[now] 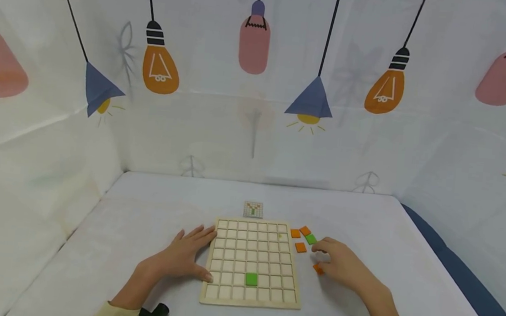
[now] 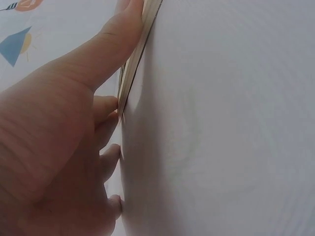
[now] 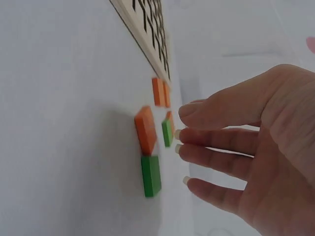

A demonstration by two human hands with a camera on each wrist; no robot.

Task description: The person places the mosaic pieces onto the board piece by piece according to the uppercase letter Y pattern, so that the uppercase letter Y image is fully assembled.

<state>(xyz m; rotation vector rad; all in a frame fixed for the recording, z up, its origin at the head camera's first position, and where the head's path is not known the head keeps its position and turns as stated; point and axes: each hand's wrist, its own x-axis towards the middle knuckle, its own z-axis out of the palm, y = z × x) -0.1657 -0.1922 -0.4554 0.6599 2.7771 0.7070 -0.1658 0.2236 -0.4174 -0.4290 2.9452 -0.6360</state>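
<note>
A wooden grid board (image 1: 249, 304) lies on the table, one green tile (image 1: 251, 279) set in a cell of its second row from the front. Spread along the board's left edge, my left hand (image 1: 181, 259) touches it, thumb at the rim. Right of the board, my right hand (image 1: 345, 266) hovers with loosely bent fingers and nothing between them. Under its palm side lie an orange tile (image 3: 145, 130) and a darker green tile (image 3: 151, 177), which the hand hides in the head view. Beyond its fingertips is another green tile (image 1: 311, 239).
Three orange tiles, one of them an orange square (image 1: 301, 247), lie loose by the board's upper right side. A small pattern card (image 1: 253, 209) sits behind the board. White cloth (image 1: 254, 143) printed with lamps walls the table at the back and sides.
</note>
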